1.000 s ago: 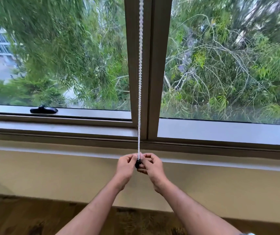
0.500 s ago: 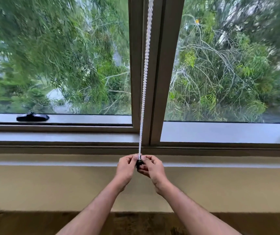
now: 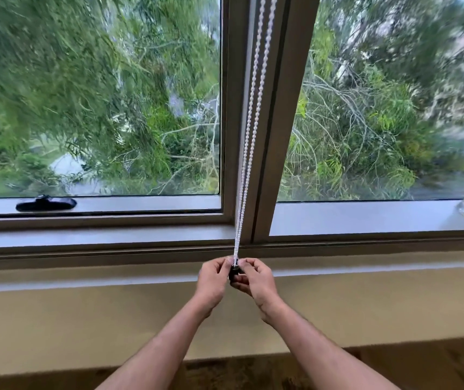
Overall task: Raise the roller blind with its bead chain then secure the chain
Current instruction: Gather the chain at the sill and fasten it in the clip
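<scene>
I see my left hand (image 3: 212, 278) and right hand (image 3: 254, 280) curled together below the sill, fingertips pinched on a small black clip (image 3: 234, 273) at the bead chain's (image 3: 249, 130) lower end. The chain's two white strands run up the window frame's centre post (image 3: 278, 114); farther left lies a black window handle (image 3: 45, 203).

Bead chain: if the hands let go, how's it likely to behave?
Probably floppy: the chain is two thin strands of small beads, straight only because both hands pinch its lower end. Likely light, so it may swing. Beads look smooth, perhaps slippery between fingers.
</scene>
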Demonstrator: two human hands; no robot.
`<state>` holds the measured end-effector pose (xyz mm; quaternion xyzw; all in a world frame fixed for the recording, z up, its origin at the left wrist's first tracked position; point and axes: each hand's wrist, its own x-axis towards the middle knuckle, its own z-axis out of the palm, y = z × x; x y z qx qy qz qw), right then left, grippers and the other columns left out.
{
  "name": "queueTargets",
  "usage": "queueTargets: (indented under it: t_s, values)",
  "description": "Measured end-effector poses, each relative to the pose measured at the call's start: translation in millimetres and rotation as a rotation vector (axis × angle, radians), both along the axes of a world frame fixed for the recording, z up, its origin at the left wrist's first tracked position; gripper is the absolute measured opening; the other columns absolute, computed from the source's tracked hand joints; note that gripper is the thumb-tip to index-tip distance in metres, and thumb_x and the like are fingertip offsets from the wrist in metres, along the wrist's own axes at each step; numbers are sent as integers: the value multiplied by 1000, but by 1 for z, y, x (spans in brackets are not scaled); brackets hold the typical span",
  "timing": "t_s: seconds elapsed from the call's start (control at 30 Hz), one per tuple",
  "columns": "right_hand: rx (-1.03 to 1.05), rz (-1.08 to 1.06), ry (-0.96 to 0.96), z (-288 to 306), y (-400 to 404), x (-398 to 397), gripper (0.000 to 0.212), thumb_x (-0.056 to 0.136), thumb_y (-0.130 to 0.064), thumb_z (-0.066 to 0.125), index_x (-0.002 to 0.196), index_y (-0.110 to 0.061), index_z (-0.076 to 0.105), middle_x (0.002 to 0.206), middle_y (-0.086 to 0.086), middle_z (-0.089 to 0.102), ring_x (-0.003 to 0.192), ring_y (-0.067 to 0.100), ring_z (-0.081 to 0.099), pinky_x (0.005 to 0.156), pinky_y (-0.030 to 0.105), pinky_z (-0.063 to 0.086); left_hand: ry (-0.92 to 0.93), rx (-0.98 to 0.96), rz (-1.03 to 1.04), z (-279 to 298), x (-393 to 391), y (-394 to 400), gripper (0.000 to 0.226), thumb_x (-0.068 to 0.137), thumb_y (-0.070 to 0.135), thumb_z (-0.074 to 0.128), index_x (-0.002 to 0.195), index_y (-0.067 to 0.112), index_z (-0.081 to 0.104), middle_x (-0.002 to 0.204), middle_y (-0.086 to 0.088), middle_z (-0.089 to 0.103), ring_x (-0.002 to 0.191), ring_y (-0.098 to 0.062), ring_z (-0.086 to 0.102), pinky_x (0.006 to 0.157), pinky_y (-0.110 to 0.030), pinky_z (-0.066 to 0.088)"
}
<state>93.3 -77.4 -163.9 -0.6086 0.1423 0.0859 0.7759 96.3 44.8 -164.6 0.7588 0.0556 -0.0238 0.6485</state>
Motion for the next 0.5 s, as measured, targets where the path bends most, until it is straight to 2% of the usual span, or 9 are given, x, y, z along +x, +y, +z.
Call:
queueTargets:
  t_s: [0.1, 0.17, 0.23, 0.33, 0.5]
  values:
    - [-3, -20, 8, -1, 1, 0, 24, 101, -13, 61, 114, 7, 64, 101, 21, 68, 86, 30, 65, 90, 47, 61, -4, -1, -16, -1, -1, 0, 32, 103, 28, 50, 96, 15, 77, 93, -12, 79, 83, -18, 66, 83, -45, 56]
    - [-14, -22, 2, -1, 1, 0, 24, 101, -14, 61, 113, 6, 64, 101, 21, 69, 83, 28, 65, 88, 46, 62, -11, 10, -25, -1, -1, 0, 31, 103, 28, 50, 95, 18, 78, 90, -8, 80, 81, -16, 65, 79, -40, 55]
    - [-22, -26, -5, -2, 1, -1, 23, 101, -16, 61, 112, 4, 65, 100, 20, 69, 80, 26, 66, 83, 42, 63, -13, 12, -28, 0, 0, 0, 30, 103, 27, 50, 96, 19, 78, 90, -8, 80, 80, -17, 66, 80, -43, 56]
    - [-19, -32, -7, -2, 2, -3, 23, 101, -17, 62, 111, 3, 65, 100, 19, 69, 80, 26, 66, 81, 40, 64, -1, -11, -25, 2, -1, 0, 30, 104, 25, 50, 97, 16, 78, 93, -10, 80, 91, -30, 73, 89, -50, 55]
    - [-16, -39, -4, -1, 3, -3, 25, 101, -16, 62, 114, 5, 64, 100, 19, 68, 78, 24, 65, 83, 42, 63, 0, 11, -27, 4, -4, 2, 29, 104, 26, 50, 99, 18, 78, 92, -6, 81, 100, -33, 72, 90, -51, 56]
